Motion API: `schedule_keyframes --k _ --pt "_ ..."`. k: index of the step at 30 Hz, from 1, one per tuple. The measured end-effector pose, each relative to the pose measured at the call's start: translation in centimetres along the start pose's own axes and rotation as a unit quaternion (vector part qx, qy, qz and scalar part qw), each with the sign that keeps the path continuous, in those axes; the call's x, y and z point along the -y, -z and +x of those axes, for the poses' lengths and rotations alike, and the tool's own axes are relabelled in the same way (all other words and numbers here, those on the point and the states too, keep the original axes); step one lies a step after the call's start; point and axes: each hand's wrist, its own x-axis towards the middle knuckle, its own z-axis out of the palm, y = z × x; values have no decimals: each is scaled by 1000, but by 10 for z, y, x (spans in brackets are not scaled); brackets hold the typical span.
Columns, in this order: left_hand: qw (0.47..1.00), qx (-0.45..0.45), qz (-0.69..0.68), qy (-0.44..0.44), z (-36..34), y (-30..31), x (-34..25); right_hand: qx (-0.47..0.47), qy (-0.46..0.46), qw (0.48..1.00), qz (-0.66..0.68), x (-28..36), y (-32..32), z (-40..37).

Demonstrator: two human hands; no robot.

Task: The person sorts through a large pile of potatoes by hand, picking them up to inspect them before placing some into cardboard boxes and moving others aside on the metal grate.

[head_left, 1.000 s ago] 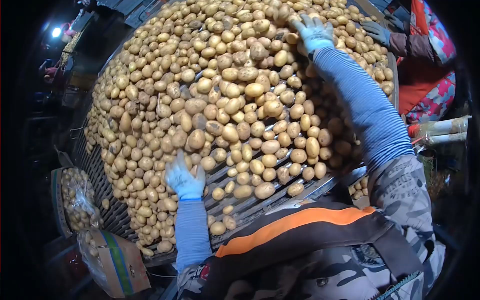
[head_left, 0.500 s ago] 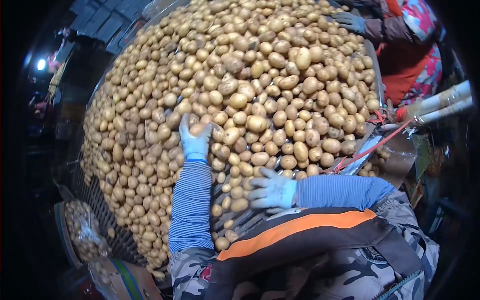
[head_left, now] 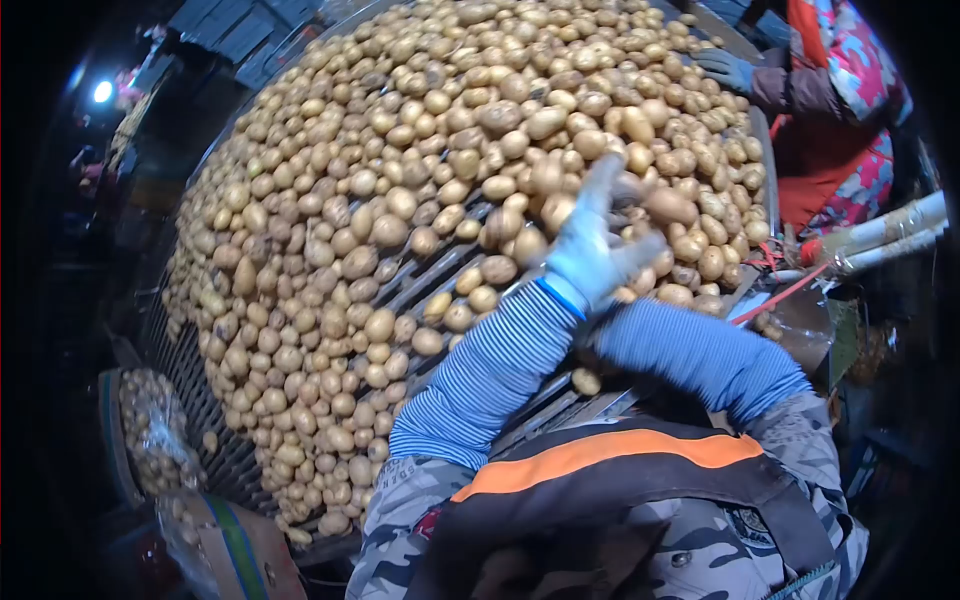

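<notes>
Many potatoes point(head_left: 330, 210) lie heaped on a dark slatted table point(head_left: 400, 285). My left hand point(head_left: 590, 240), in a pale glove with a striped blue sleeve, reaches across to the right part of the heap. Its fingers are apart and touch potatoes, some blurred by motion. My right hand is hidden behind the left wrist and glove; only its striped sleeve point(head_left: 700, 350) shows clearly. Bare slats run diagonally left of my left forearm, with a single potato point(head_left: 586, 381) between the two sleeves.
A co-worker's gloved hand point(head_left: 722, 68) rests at the heap's upper right edge. White poles point(head_left: 880, 235) with red string jut in at the right. A bag of potatoes point(head_left: 155, 430) and a cardboard box point(head_left: 235, 550) stand at the lower left.
My left hand has swept right, shifting potatoes and baring slats in the middle. My right hand has gone out of sight behind it. The view has shifted slightly.
</notes>
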Motion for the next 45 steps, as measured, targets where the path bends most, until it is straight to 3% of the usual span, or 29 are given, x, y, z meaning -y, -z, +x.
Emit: schedule_keyframes --k 1,3,5,7,8,9,11,13,16,17,18,19,23,25,26,27,29,31,32,34,35,36,37,38,39,40,43,44,45 --pt "997 10 66 -34 -19 1 -9 -12 -3 999 -45 -12 14 -1" --pt "959 -71 189 -198 -50 22 15 -29 -24 992 -122 -36 41 -2" --pt "926 -153 260 -229 -86 57 9 -24 -67 983 -169 -59 62 -1" --pt "876 -236 401 -127 -137 112 24 58 -158 973 -156 -78 86 7" --pt "835 -261 481 -54 -163 131 22 8 -156 974 -164 -103 81 1" --pt "817 -268 510 26 -187 153 24 -7 -184 965 -185 -118 81 -2" --pt "776 -262 565 99 -231 184 46 77 -254 935 -235 -148 97 13" --pt "725 -189 654 104 -246 187 51 39 -308 928 -207 -154 113 9" --pt "681 -158 683 212 -218 152 22 -172 -290 924 -184 -138 104 -19" --pt "725 -190 635 187 -210 153 32 -248 -266 915 -173 -127 98 -30" --pt "763 -217 587 162 -203 156 46 -266 -183 936 -137 -109 94 -40" --pt "771 -218 571 181 -193 154 47 -282 -104 949 -96 -85 87 -51" --pt "805 -256 504 180 -154 151 73 -148 -51 979 133 1 56 -67" --pt "769 -205 533 287 -122 135 54 -138 -42 967 212 29 28 -66" --pt "805 -203 519 203 -113 136 56 -107 -46 963 245 39 21 -63" --pt "823 -188 486 226 -99 130 59 -76 -50 956 277 46 16 -61" --pt "829 -188 507 140 -71 110 56 -66 -41 958 276 49 17 -63" --pt "948 -120 275 -103 -67 102 67 -23 -76 962 260 45 28 -67" --pt "974 -183 134 -26 -75 100 49 -66 -88 960 258 46 32 -75" --pt "945 -289 142 -62 -99 125 39 -110 -113 945 288 49 34 -86" --pt "895 -281 341 -65 -120 151 40 -132 -126 935 305 52 33 -93" --pt "855 -257 451 -6 -148 160 39 -129 -145 917 348 54 29 -100" --pt "841 -228 491 2 -174 159 37 -139 -176 851 475 58 19 -103" --pt "845 -196 485 109 -191 144 25 -147 -202 766 592 63 5 -103" --pt "827 -134 528 140 -210 133 28 -148 -222 666 696 67 -1 -103" --pt "775 -66 580 243 -211 112 19 -124 -234 609 747 70 5 -101" --pt "710 -116 650 244 -214 84 49 -81 -277 503 814 76 5 -95" --pt "708 -140 657 219 -211 80 59 -74 -288 519 801 79 2 -91" --pt "704 -167 662 194 -208 78 67 -56 -304 483 819 81 0 -88"
